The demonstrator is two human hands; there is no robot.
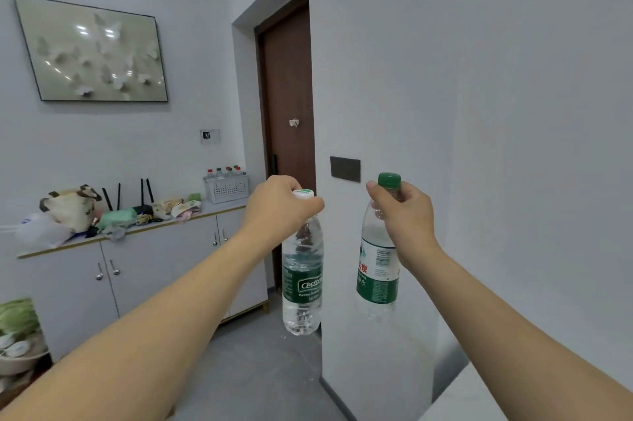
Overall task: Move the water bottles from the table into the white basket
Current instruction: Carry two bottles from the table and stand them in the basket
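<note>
White walls and a grey floor surround you, with a brown door point(289, 133) ahead and a low cabinet point(137, 270) along the left wall. On the cabinet's top, at its far end next to the door frame, stands the white basket point(226, 188), already holding several capped bottles.

Your left hand point(279, 211) grips a clear bottle with a white cap point(302, 270) by its neck, so it hangs upright below your fist. Your right hand point(404, 215) pinches a green-capped bottle point(378, 259) round the neck the same way. Both bottles are in the air, well apart from the basket and near each other.

You seem to be in the carrying step, between pickup and drop-off. Next you would need to close the gap to the cabinet, lift each bottle over the basket's rim, and lower it into a gap between those already inside.

How much room the basket has left is hard to judge from here; its contents are small and blurred. Whatever desk the bottles came from is out of view. A pale corner at the lower right is cut off and unclear.
</note>
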